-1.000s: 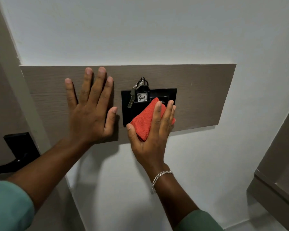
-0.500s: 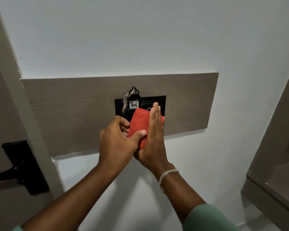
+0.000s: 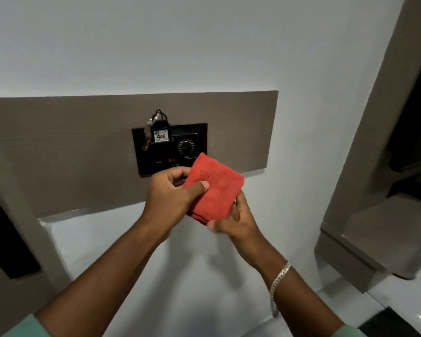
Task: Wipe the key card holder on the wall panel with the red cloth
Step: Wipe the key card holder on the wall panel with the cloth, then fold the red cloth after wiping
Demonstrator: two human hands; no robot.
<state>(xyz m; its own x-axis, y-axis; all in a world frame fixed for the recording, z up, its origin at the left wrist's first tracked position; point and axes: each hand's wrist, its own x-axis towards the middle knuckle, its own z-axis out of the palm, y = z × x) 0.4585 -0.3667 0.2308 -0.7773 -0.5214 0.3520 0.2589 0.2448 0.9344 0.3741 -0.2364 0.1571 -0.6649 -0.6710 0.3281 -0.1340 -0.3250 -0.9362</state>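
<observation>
The black key card holder [image 3: 170, 149] is set in a brown wood wall panel [image 3: 71, 147]. A key tag marked 406 [image 3: 161, 136] with keys sticks out of its top slot. A folded red cloth [image 3: 214, 188] is held away from the wall, just below and right of the holder. My left hand [image 3: 170, 193] pinches the cloth's left edge between thumb and fingers. My right hand [image 3: 236, 220] supports the cloth from below and behind, its fingers partly hidden by the fabric.
White wall surrounds the panel. A door with a black handle plate [image 3: 7, 239] is at the left edge. A brown cabinet or shelf unit [image 3: 365, 239] stands at the right, above a glossy floor.
My left hand left the panel and took hold of the cloth. Both hands drew the cloth down and off the holder, uncovering its face. The view shifted left to right.
</observation>
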